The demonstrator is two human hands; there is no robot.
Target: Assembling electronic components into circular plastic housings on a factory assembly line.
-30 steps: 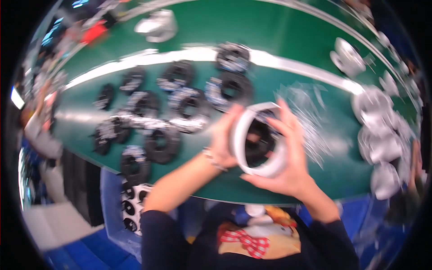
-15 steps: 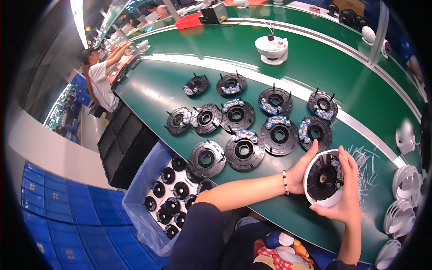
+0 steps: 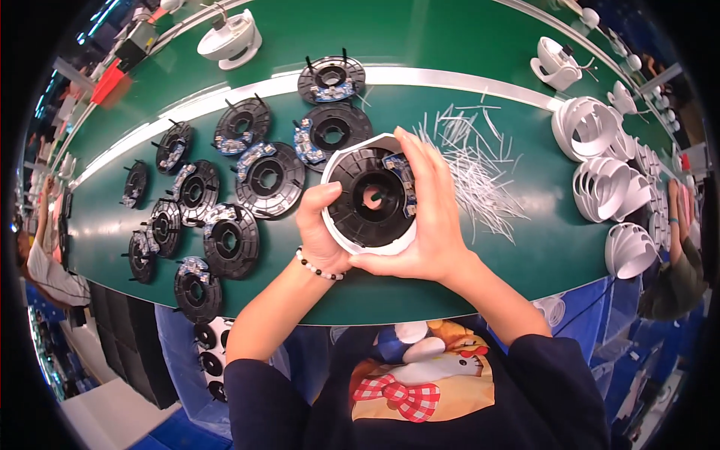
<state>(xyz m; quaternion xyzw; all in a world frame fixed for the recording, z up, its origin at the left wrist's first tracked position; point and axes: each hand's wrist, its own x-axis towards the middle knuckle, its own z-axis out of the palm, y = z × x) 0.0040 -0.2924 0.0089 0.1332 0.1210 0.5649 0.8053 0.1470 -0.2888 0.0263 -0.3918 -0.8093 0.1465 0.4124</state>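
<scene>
Between my two hands is a white round housing (image 3: 336,234) with a black ribbed disc (image 3: 351,204) seated in it. A blue curved circuit board (image 3: 406,186) lies on the disc's right side, and a round hole opens at its centre. My left hand (image 3: 322,236) grips the housing's left edge, its thumb at the rim and a beaded bracelet on the wrist. My right hand (image 3: 439,232) wraps the right edge, fingers up along the side and thumb underneath. Just beyond, a similar black disc with a blue board (image 3: 341,131) rests on the green table (image 3: 420,300).
Several more black discs (image 3: 268,180) spread leftward. White thin strips (image 3: 484,187) are heaped to the right, before stacked white rings (image 3: 600,187). White fan-like units (image 3: 232,39) stand at the back. A blue-lined box (image 3: 180,360) of discs sits below the table. Other people work at both sides.
My view has swung to the right, so the table's contents appear shifted left. Both hands still hold the housing, now nearer the middle of the picture and turned more squarely toward me.
</scene>
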